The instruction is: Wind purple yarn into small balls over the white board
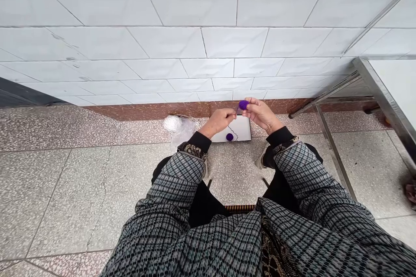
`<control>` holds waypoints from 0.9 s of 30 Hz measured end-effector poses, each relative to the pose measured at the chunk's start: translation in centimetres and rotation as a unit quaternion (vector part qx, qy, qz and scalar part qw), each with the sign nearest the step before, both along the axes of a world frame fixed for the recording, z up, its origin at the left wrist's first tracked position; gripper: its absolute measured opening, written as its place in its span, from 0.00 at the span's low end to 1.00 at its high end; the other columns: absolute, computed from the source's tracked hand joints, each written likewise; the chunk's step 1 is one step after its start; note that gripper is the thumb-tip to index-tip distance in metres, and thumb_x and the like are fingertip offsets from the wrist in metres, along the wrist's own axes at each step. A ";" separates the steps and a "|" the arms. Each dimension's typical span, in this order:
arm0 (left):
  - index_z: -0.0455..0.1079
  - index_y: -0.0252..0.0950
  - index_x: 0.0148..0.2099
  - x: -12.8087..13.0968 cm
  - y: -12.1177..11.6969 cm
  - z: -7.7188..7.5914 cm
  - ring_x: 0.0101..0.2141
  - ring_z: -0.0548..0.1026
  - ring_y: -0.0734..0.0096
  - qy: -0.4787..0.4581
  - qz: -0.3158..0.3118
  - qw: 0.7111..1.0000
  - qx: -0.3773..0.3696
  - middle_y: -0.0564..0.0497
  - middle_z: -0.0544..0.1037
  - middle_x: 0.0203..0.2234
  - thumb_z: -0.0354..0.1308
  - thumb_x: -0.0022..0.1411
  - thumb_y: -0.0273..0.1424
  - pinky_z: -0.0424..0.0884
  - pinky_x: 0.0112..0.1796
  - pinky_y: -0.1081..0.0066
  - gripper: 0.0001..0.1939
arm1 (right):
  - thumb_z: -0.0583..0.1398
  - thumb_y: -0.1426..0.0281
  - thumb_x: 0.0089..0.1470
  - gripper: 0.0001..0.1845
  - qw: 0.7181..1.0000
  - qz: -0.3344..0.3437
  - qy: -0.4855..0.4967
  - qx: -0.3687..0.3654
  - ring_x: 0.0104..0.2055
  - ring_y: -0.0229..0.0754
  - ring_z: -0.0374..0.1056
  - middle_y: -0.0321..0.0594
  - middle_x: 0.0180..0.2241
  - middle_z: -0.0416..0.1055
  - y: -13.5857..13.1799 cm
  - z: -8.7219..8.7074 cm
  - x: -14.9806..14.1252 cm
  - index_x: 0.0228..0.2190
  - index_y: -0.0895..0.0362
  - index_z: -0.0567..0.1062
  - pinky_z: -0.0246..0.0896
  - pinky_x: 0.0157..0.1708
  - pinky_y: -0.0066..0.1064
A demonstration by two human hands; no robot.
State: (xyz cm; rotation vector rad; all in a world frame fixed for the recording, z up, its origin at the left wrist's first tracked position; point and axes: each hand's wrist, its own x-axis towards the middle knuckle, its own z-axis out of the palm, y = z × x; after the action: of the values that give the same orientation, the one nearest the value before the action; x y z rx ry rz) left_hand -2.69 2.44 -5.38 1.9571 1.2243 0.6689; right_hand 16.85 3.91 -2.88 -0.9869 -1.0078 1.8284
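My right hand (261,115) holds a small ball of purple yarn (243,104) between thumb and fingers. Just to its left, my left hand (221,120) is closed in a pinch on the purple strand (237,109) that runs to this ball. Below both hands a white shallow box (244,129) lies on the floor, partly covered by my left hand. Inside it rests a second purple yarn ball (229,137), and a dark wavy strand (234,132) crosses the box.
Left of the box, a white yarn ball (173,124) sits by a clear plastic bag (183,134) on the speckled floor (136,173). A white tiled wall (208,43) rises close in front. At right stands a metal-framed table (383,104) with legs and crossbars.
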 end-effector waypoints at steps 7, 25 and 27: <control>0.75 0.34 0.32 0.8 -1.1 0.9 0.29 0.72 0.72 -0.028 -0.119 0.993 0.003 0.51 0.78 0.28 0.53 0.62 0.28 0.67 0.35 0.72 0.10 | 0.66 0.78 0.42 0.12 0.961 -0.017 -0.267 0.070 0.26 0.34 0.64 0.31 0.25 0.69 0.5 -1.5 -0.1 0.29 0.56 0.69 0.63 0.29 0.29; 0.75 0.34 0.33 0.7 -0.9 0.3 0.26 0.70 0.73 0.009 -0.146 0.989 -0.016 0.53 0.77 0.26 0.53 0.62 0.27 0.64 0.32 0.72 0.10 | 0.64 0.73 0.43 0.15 0.988 -0.011 -0.135 0.070 0.27 0.33 0.64 0.33 0.31 0.72 0.4 -1.0 -0.5 0.37 0.57 0.74 0.65 0.32 0.30; 0.75 0.34 0.32 0.8 -0.9 0.4 0.27 0.70 0.73 0.012 -0.149 0.989 -0.001 0.52 0.77 0.27 0.52 0.62 0.25 0.65 0.33 0.72 0.10 | 0.63 0.74 0.44 0.11 0.975 -0.012 -0.201 0.096 0.26 0.34 0.63 0.33 0.29 0.72 0.4 -1.3 -0.7 0.34 0.57 0.74 0.63 0.31 0.31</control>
State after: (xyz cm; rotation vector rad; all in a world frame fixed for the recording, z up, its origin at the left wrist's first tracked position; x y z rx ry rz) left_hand -1.94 1.51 -4.95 2.0946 0.9167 0.4907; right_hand 16.17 4.36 -4.21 -1.2702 -1.3801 1.5070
